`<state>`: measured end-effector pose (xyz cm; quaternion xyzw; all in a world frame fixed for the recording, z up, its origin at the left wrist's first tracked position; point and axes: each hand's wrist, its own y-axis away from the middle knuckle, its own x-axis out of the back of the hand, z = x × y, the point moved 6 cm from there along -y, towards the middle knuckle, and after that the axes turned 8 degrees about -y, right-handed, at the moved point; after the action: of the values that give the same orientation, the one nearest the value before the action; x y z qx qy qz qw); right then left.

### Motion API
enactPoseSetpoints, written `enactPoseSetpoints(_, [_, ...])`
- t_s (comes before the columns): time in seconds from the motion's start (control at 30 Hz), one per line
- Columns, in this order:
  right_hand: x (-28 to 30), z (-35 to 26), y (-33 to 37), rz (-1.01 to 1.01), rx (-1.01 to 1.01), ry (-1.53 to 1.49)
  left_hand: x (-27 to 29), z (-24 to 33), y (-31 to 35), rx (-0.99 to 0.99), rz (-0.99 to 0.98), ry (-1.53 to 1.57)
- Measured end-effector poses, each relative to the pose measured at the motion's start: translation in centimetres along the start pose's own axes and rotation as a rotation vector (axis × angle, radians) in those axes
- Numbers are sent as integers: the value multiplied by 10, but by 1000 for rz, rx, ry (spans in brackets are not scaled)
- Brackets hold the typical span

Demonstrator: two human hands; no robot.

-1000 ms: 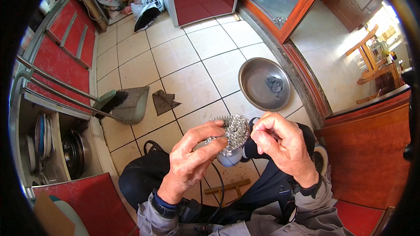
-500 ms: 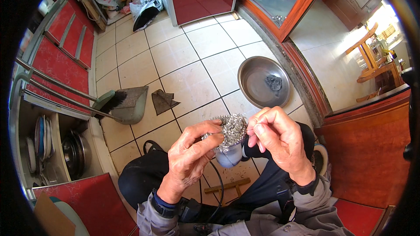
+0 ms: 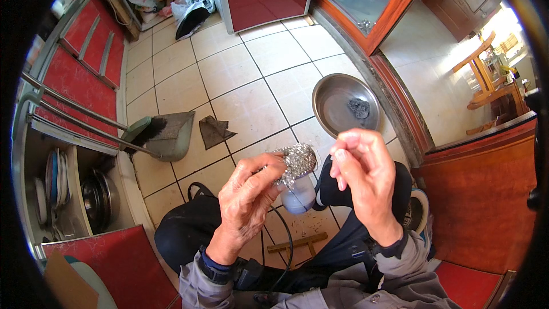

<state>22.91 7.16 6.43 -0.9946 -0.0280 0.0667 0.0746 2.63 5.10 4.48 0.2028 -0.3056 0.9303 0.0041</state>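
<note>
My left hand (image 3: 254, 191) is wrapped round a silvery steel-wool scourer (image 3: 300, 161), its fingers bent over the near side. Below the scourer, and touching it, is a rounded bluish-white object (image 3: 298, 195), smooth and somewhat see-through; its exact kind does not show. My right hand (image 3: 363, 177) is raised to the right of the scourer and apart from it. Its thumb and forefinger are pinched together; whatever is between them is too fine to make out. Both hands are above my lap, between my knees.
A steel basin (image 3: 334, 100) with a dark scouring pad (image 3: 359, 109) stands on the tiles ahead right. A dustpan (image 3: 176, 134) with a brush and a dark cloth (image 3: 216, 131) are ahead left. A low wooden stool (image 3: 297, 243) shows between my legs. Red cabinets line the left.
My right hand has drawn slightly away from the scourer, leaving a wider gap. My left hand has shifted only a little, with the scourer and bluish object tilting slightly.
</note>
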Motion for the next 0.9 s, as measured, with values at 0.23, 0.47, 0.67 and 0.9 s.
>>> enactPoseSetpoints(0.23, [-47,-5,19,-241,559,695,-1,1,0,-23,72,-122])
enactPoseSetpoints(0.47, [-38,18,26,-378,-199,52,2,2,1,-45,99,-186])
enactPoseSetpoints(0.67, [-46,24,32,-626,-476,-62,1,3,1,-90,113,-203])
enactPoseSetpoints(0.9, [-60,9,34,-674,-9,253,-5,3,2,-143,109,-260])
